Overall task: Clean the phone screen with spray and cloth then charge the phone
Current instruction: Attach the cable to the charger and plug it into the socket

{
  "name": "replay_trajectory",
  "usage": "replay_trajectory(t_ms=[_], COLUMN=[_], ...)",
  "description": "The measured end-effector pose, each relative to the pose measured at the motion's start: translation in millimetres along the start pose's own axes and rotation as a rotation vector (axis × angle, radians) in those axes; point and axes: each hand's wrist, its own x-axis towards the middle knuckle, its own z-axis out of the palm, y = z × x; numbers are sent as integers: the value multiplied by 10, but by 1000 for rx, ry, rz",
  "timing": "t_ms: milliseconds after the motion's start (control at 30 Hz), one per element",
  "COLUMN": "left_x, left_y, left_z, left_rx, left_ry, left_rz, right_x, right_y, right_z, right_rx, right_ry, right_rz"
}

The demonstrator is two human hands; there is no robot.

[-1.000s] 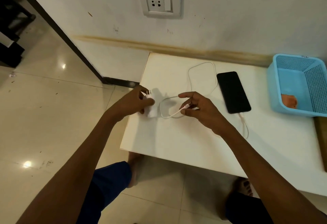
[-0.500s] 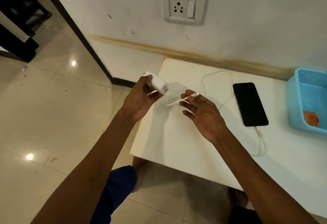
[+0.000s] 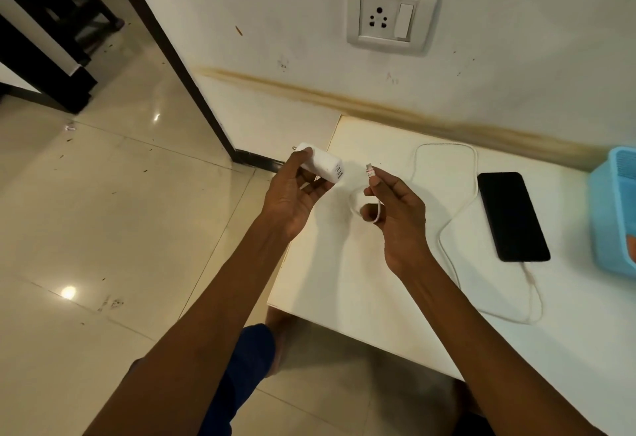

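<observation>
Now that the left hand (image 3: 296, 194) has lifted the charger (image 3: 323, 165) off the worktop (image 3: 378, 298) and the right hand (image 3: 395, 208) has turned the cable plug (image 3: 371, 171) up toward it, fingers gripping both, joining looks imminent; the phone (image 3: 512, 215) lies near the worktop's right edge, already cabled.
</observation>
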Motion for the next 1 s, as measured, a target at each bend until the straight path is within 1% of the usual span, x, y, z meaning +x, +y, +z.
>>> replay_trajectory(t_ms=[100, 233, 367, 600, 767, 900, 1000], left_x=[3, 0, -14, -13, -6, 3, -7], left_y=[1, 2, 3, 1, -9, -2, 16], left_z=[-4, -27, -14, 6, -8, -27, -26], left_rx=[-23, -41, -61, -54, -34, -22, 20], left_ry=[19, 20, 11, 35, 30, 26, 15], left_rz=[12, 17, 20, 13, 6, 17, 35], right_x=[37, 43, 24, 15, 30, 12, 16], right_y=[41, 69, 79, 137, 143, 125, 96], right_z=[74, 122, 115, 121, 104, 110, 101], right_rx=[-190, -401, -400, -642, -773, -870, -898], right_ry=[31, 20, 10, 72, 79, 72, 78], right_rz=[-100, -192, -241, -473, -560, -680, -718])
